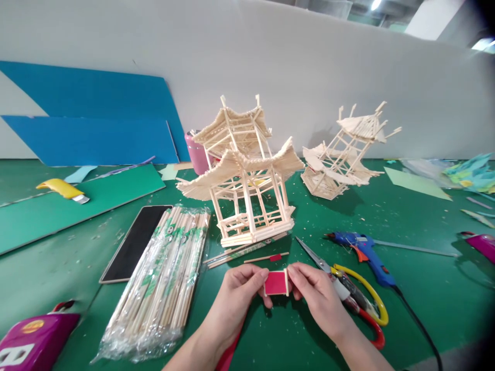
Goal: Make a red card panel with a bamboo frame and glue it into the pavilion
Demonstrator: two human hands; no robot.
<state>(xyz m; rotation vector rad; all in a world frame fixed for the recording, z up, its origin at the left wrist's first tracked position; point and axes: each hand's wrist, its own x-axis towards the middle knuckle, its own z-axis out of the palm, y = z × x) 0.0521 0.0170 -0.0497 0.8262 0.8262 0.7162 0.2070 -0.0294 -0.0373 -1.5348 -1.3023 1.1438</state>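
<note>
Left hand (240,293) and right hand (315,293) pinch a red card (276,283) by opposite edges, keeping it flat before the pagoda (242,180).

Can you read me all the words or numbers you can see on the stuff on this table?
None can be read for sure.
Green print on the wrappers in the chopstick bundle: too small and blurred.
Yellow oval label on the purple box at the bottom left: blurred.
White marks under that label: cut off at the edge, they cannot be read.
The red card, held between the left hand and the right hand: no writing shows.
</note>
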